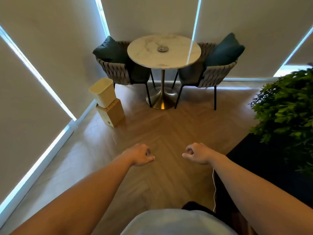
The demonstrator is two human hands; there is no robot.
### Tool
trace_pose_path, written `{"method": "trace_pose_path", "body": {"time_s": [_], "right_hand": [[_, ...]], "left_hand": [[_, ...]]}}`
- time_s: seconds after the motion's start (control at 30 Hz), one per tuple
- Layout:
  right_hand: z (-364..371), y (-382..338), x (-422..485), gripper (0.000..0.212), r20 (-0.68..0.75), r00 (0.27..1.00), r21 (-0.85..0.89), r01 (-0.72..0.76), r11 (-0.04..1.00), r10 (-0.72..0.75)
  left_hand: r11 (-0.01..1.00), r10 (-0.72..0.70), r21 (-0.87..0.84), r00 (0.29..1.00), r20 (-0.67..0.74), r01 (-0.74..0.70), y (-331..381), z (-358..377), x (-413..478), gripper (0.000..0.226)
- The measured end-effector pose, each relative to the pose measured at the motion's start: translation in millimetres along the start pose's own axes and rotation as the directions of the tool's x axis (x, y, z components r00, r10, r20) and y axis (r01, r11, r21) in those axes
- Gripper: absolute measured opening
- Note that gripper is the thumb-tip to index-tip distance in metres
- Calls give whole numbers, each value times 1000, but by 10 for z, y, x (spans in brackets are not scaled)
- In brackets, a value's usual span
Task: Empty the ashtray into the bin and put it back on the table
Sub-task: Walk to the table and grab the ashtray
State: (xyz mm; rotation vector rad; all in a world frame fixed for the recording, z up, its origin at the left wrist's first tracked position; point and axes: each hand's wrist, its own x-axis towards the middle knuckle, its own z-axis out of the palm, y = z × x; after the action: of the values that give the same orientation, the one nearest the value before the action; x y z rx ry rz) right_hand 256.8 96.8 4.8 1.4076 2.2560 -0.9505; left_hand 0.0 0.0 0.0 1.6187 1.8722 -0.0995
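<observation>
The round metal ashtray (163,49) lay flat near the middle of the round marble table (145,53), well ahead of me. The cream plastic bin (103,92) stood tilted on a wooden box (113,114). My left hand (139,154) and right hand (198,154) hung loosely curled, holding nothing.

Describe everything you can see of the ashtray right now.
The ashtray is a small, round, shallow dish, grey and metallic-looking, sitting flat near the middle of the round marble-look table. Something pale lies inside, too small to identify. Nothing else touches it; both hands, the left hand and right hand, are far from it, empty, over the floor.
</observation>
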Motion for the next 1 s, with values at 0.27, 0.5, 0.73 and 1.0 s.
{"method": "trace_pose_path", "body": {"time_s": [0.27, 0.5, 0.73, 1.0], "right_hand": [[338, 7, 164, 65, 147, 987, 49, -66, 997, 58], [329, 201, 518, 66, 167, 983, 86, -92, 992, 77], [-13, 352, 1053, 63, 192, 979, 128, -99, 987, 73], [-644, 629, 1801, 61, 255, 965, 149, -104, 983, 63]], "left_hand": [[999, -43, -20, 989, 141, 46, -182, 237, 93, 56], [996, -12, -87, 985, 174, 27, -240, 261, 434, 52], [984, -70, -144, 968, 241, 107, -261, 76, 931, 52], [966, -82, -218, 964, 254, 140, -2, -389, 1775, 45]]}}
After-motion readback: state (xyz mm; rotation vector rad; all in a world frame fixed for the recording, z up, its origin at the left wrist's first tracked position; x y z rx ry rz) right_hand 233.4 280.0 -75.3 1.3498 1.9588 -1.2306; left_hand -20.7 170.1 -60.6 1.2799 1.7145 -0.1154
